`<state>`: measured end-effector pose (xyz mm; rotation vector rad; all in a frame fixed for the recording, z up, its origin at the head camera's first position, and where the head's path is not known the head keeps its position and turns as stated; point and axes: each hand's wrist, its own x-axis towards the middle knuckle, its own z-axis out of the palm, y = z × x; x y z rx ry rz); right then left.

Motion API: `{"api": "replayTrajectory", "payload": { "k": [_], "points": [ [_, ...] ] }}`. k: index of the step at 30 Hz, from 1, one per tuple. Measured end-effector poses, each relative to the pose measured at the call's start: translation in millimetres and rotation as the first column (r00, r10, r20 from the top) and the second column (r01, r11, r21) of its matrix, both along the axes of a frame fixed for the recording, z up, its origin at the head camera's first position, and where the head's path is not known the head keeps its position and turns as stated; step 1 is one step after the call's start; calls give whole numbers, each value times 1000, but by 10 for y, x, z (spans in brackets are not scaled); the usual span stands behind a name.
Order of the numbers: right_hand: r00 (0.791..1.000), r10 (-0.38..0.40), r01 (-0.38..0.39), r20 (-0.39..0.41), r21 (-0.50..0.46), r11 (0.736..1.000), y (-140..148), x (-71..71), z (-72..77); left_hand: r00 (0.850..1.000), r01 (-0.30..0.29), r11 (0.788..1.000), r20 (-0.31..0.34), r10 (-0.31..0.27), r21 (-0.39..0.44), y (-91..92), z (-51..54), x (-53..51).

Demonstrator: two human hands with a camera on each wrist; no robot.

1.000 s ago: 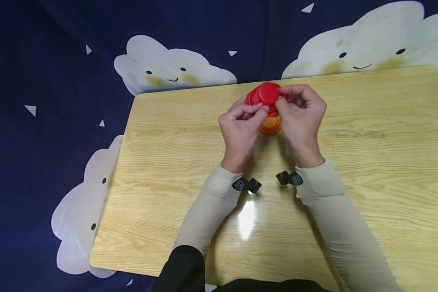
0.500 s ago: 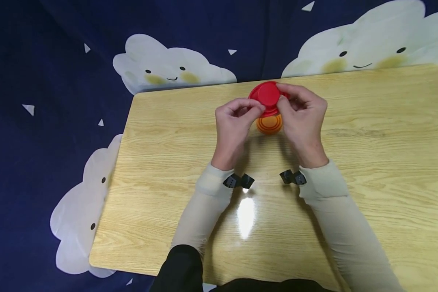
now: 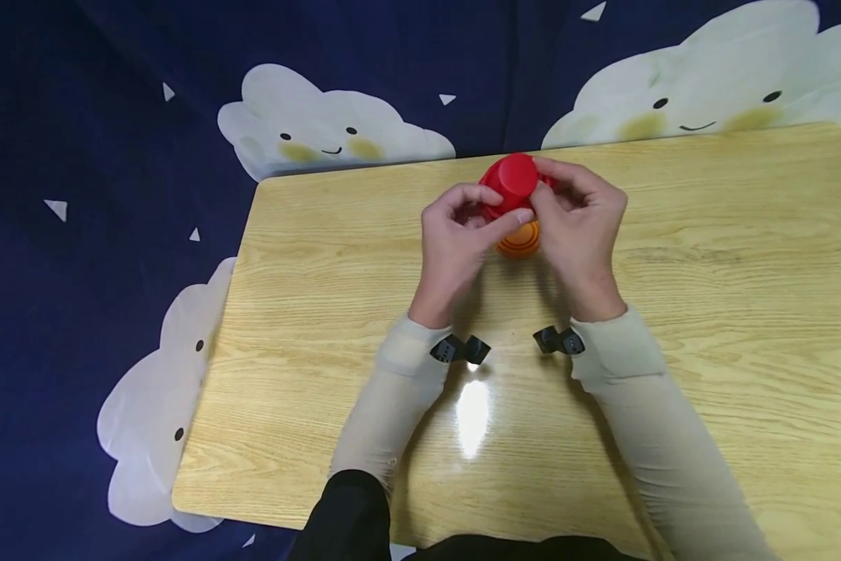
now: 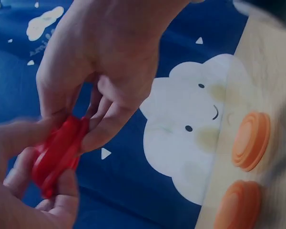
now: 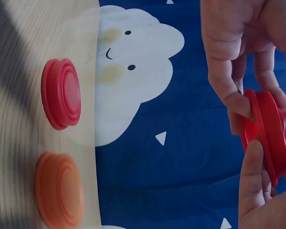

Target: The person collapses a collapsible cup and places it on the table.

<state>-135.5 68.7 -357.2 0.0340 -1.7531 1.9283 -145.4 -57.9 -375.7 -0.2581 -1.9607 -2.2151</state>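
Note:
A red ringed piece, which looks like a collapsible cup (image 3: 517, 176), is held between both hands near the table's far edge. Its round base faces up toward the head camera. My left hand (image 3: 455, 241) grips its near left side between thumb and fingers. On the other side my right hand (image 3: 587, 222) pinches the rim. In the left wrist view the fingers hide much of the red cup (image 4: 59, 155). Seen from the right wrist, the red cup (image 5: 269, 136) shows a wide rim. Just below the hands an orange ringed cup (image 3: 520, 240) lies flattened.
Two flattened cups are on the tabletop in the right wrist view, a red one (image 5: 62, 94) and an orange one (image 5: 60, 191). Both look orange from the left wrist. The wood-grain table (image 3: 308, 327) ends at a dark blue cloth (image 3: 392, 47) with cloud prints.
My left hand first drew back slightly left, then came in again, its thumb now lower along the cup's near side. The cup's tilt has shifted. My right hand keeps nearly the same place.

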Motion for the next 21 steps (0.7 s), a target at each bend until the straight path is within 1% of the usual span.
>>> {"api": "replayTrajectory", "payload": {
  "k": [3,6,7,10,12,15,18,19,21],
  "points": [
    [1000,29,-29,2,-97,995,-11,-4,16,997,-26,998,-67,30,60,40,-7,40],
    [999,46,-47,-5,-156,987,-23,0,25,995,-42,991,-90,54,124,73,49,99],
    [999,46,-47,-10,-170,984,-29,1,28,993,-43,989,-99,58,141,85,53,104],
    [999,33,-38,-33,-191,981,-51,0,31,990,-63,982,-116,84,176,120,32,89],
    [999,23,-31,-42,-200,979,-69,1,28,986,-81,978,-125,106,194,144,-21,53],
    [999,9,-17,-40,-193,981,-91,9,22,979,-128,974,-131,154,188,166,-81,9],
    [1000,-17,13,-26,-146,989,-101,23,11,969,-181,972,-139,202,152,167,-100,-25],
    [999,-24,21,-25,-134,991,-100,25,6,968,-191,972,-140,210,137,162,-100,-35],
    [998,-50,48,-23,-96,994,-90,27,-3,969,-190,976,-137,203,105,149,-93,-54]
  ]
}}
